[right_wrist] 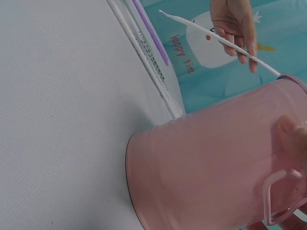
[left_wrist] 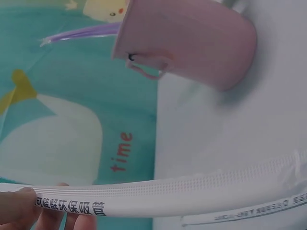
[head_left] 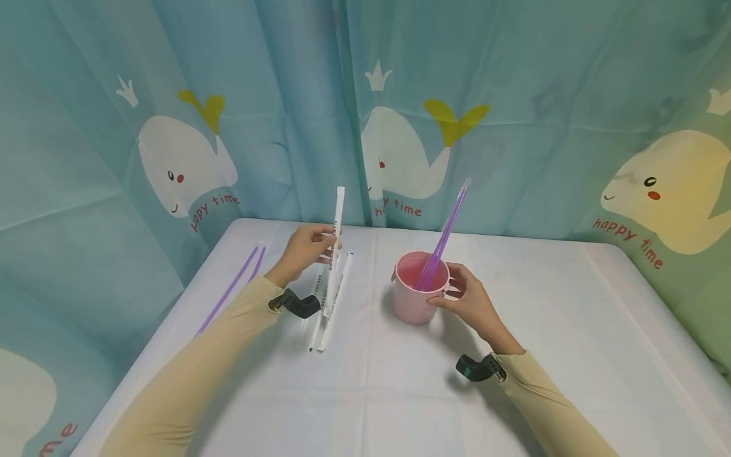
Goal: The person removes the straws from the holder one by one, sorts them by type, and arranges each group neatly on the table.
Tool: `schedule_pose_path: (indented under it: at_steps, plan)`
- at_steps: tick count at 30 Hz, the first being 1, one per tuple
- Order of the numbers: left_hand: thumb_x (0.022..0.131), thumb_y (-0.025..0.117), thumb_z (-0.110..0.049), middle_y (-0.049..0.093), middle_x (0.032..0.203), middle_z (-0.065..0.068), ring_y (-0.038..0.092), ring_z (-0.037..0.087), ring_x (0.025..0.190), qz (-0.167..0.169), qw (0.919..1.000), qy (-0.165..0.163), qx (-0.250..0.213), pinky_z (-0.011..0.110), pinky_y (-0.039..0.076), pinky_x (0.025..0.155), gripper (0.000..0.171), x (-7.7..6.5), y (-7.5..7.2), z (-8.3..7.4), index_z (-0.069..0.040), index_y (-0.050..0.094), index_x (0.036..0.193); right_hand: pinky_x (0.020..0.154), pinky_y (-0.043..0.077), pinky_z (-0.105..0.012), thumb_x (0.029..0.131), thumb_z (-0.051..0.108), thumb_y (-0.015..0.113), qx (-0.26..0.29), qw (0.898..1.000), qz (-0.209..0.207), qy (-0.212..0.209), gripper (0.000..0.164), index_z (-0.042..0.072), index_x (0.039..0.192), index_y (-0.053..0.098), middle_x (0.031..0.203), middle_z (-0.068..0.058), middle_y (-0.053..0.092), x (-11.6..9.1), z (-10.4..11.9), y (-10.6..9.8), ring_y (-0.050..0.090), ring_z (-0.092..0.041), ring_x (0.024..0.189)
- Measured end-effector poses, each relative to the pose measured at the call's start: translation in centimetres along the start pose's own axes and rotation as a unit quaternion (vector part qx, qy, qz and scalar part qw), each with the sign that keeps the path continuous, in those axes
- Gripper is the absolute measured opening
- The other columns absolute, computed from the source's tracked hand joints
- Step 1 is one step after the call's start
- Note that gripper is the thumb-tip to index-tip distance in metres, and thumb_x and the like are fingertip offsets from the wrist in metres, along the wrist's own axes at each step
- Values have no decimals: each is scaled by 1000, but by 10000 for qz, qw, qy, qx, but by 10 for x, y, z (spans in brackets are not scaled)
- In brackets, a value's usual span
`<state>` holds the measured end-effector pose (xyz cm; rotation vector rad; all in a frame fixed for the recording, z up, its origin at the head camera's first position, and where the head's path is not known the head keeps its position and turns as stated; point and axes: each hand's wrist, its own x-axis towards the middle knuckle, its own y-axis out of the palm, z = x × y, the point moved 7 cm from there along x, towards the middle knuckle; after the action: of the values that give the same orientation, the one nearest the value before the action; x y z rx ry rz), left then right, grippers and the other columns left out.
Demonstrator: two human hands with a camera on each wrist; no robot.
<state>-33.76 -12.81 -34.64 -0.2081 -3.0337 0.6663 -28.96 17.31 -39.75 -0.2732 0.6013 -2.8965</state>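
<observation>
My left hand [head_left: 302,251] pinches a paper-wrapped straw [head_left: 338,212] between thumb and fingers and holds it nearly upright. Dark printed characters run along its white wrapper, seen close in the left wrist view. Below that hand, several more wrapped straws [head_left: 327,331] lie on the table. A small pink bucket [head_left: 412,306] stands to the right, its rim gripped by my right hand [head_left: 474,301] with the thumb in front. Purple straws [head_left: 440,251] in clear wrapping lean out of the bucket. Its side handle [right_wrist: 268,196] shows in the right wrist view.
More purple straws [head_left: 225,291] lie at the table's left side, partly behind my left forearm. A white cloth covers the table [head_left: 365,387]. Just behind its far edge hangs a blue-green curtain [head_left: 297,127] printed with whales.
</observation>
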Motion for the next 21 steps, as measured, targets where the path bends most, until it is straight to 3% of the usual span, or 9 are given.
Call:
schedule_pose_path:
  at_steps: [9, 14, 21]
  plan:
    - [96, 52, -11, 61, 121, 26, 68, 26, 88, 157, 9995, -241, -88, 31, 58, 77, 37, -4, 14, 16, 4, 50, 130, 97, 48, -48, 72, 8, 80, -3, 10000, 10, -11, 72, -2, 133, 42, 133, -24, 51, 0, 1, 0, 52, -38, 122]
    - [94, 55, -12, 65, 114, 22, 69, 23, 84, 276, 9992, -242, -136, 29, 59, 72, 36, 0, 25, 29, 5, 53, 126, 98, 47, -49, 72, 7, 80, 30, 10000, 7, -15, 72, -2, 133, 42, 133, -24, 51, 0, 2, 0, 52, -38, 122]
    - [93, 55, -8, 64, 114, 24, 68, 21, 82, 315, 9971, -685, -42, 27, 59, 70, 35, 2, 39, 44, 5, 54, 126, 98, 47, -49, 72, 8, 80, 48, 10000, 25, 27, 73, -2, 134, 41, 134, -24, 51, -1, 1, 0, 51, -39, 122]
